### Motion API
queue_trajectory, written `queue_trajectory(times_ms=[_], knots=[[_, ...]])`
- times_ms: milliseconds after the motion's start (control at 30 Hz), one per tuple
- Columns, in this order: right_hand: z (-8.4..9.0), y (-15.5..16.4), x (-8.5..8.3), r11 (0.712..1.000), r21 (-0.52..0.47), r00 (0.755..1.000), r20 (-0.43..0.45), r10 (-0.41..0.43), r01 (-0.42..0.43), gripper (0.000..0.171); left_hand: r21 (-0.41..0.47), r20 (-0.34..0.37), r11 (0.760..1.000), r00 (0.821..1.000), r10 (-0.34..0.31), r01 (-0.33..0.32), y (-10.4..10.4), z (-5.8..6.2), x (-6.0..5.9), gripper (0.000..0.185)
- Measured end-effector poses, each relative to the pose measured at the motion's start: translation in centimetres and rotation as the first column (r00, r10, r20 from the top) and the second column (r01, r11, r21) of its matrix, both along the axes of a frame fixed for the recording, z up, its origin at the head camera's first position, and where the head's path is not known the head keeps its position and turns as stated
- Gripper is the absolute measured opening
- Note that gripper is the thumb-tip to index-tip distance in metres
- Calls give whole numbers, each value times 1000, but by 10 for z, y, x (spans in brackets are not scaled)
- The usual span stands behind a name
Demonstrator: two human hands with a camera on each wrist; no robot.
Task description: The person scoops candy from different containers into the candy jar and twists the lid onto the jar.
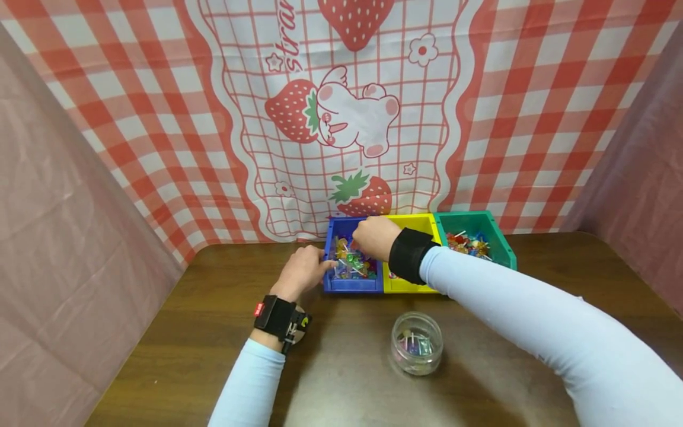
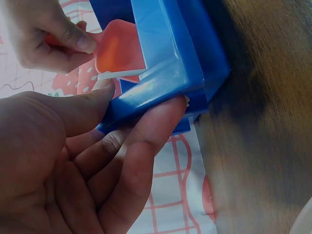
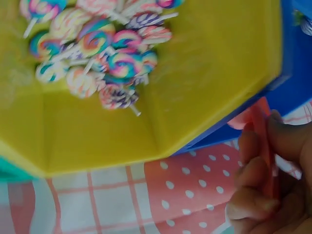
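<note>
My left hand (image 1: 301, 273) holds the front left corner of a blue bin (image 1: 352, 285). In the left wrist view its thumb lies on the rim and its fingers (image 2: 146, 136) press the outer wall of the blue bin (image 2: 180, 63). My right hand (image 1: 373, 237) hovers over this bin, which holds several clear coloured lollipops (image 1: 352, 264). It pinches a flat red lollipop (image 2: 119, 48) with a white stick. That red lollipop (image 3: 256, 117) shows between the right hand's fingers (image 3: 248, 204) in the right wrist view.
A yellow bin (image 1: 411, 223) with swirl lollipops (image 3: 97, 48) stands right of the blue one, then a green bin (image 1: 504, 252) with candies. A clear jar (image 1: 417, 344) with a few lollipops stands nearer on the brown table (image 1: 347, 385). Cloth walls close in three sides.
</note>
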State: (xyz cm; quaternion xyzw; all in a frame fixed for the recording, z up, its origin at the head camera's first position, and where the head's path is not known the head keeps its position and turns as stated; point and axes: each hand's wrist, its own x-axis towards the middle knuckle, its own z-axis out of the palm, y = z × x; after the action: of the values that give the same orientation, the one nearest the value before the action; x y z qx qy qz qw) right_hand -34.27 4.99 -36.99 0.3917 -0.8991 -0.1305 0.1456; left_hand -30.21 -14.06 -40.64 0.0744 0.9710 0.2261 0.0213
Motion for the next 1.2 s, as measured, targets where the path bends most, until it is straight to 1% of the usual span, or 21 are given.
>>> queue_trajectory(times_ms=[67, 100, 200, 300, 367, 500, 567, 633, 733, 967, 1067, 1133, 1200], knots=[[2, -1, 1, 998, -28, 995, 79, -58, 61, 17, -1, 6, 1000, 1000, 2, -2, 0, 0, 0, 28], [4, -1, 1, 994, -33, 988, 122, -95, 100, 17, -2, 7, 1000, 1000, 2, -2, 0, -1, 1, 28], [5, -1, 0, 974, -42, 949, 237, -208, 224, 13, -2, 14, 1000, 1000, 6, -6, 1, -1, 1, 30], [3, 2, -4, 953, -91, 920, 301, -251, 290, 13, -3, 13, 1000, 1000, 4, -4, 1, 0, 1, 29], [1, 5, -7, 939, -123, 900, 347, -263, 321, 13, -1, 12, 1000, 1000, 5, -5, 1, 1, 0, 28], [-1, 9, -8, 916, -147, 860, 425, -281, 372, 18, -7, 4, 1000, 1000, -1, 1, 2, 2, -1, 26], [0, 8, -7, 908, -148, 844, 450, -292, 393, 20, -10, 0, 1000, 1000, -3, 3, 2, 2, -1, 26], [1, 6, -6, 902, -142, 837, 454, -306, 407, 19, -15, -6, 1000, 1000, -5, 5, 2, 3, -2, 26], [3, 2, -3, 897, -132, 832, 450, -325, 422, 20, -25, -15, 1000, 1000, -8, 7, 2, 3, -2, 26], [-1, -4, -4, 902, -119, 842, 426, -331, 415, 21, -39, -30, 999, 999, -10, 9, 2, 1, -1, 26], [-4, -6, -5, 900, -115, 839, 426, -337, 420, 23, -41, -27, 999, 1000, -6, 5, 2, 1, 0, 26], [-5, -7, -5, 899, -125, 844, 420, -335, 419, 24, -46, -27, 999, 1000, -4, 3, 1, 1, 0, 27], [-6, -6, -4, 906, -147, 863, 398, -313, 397, 24, -52, -32, 999, 999, -6, 4, 1, 0, 0, 27]])
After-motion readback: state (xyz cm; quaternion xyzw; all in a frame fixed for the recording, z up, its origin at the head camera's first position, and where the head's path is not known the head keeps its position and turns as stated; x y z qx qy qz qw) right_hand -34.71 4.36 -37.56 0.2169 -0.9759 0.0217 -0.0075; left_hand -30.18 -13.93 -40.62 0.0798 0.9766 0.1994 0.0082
